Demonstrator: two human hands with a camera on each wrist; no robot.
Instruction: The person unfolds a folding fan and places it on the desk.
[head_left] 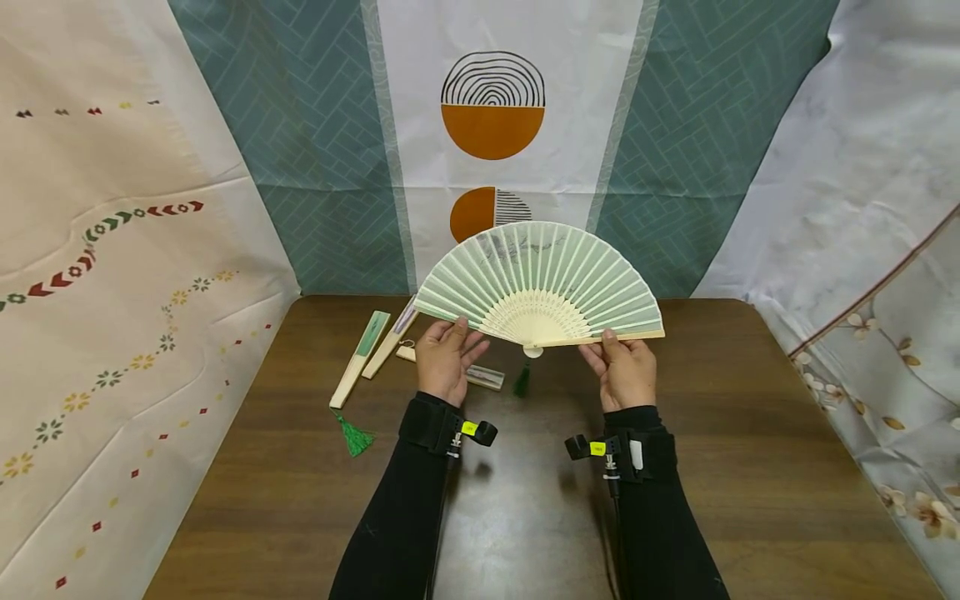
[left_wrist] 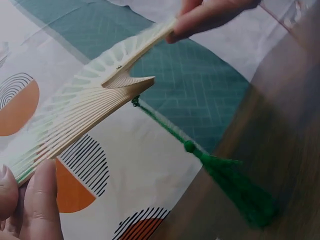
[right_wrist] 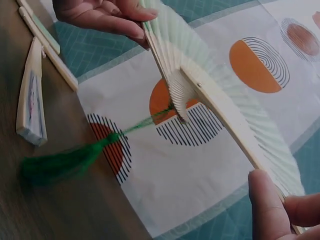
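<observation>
A pale green folding fan [head_left: 540, 275] is spread wide above the table, its wooden ribs meeting at a pivot at the bottom middle. My left hand [head_left: 444, 358] pinches its left end between thumb and fingers. At the other end, my right hand [head_left: 627, 371] pinches the outer wooden rib. A dark green tassel [left_wrist: 235, 185] hangs from the pivot in the left wrist view. The right wrist view shows both the left hand [right_wrist: 107, 17] and the right hand [right_wrist: 277, 210] on the fan's outer ribs.
Folded fans lie on the wooden table [head_left: 712, 500] left of centre: a green one [head_left: 360, 358] with a green tassel [head_left: 352, 436], a pale one [head_left: 390, 340] beside it, and another [head_left: 486, 378] partly behind my left hand. Patterned cloths [head_left: 330, 150] hang around the table.
</observation>
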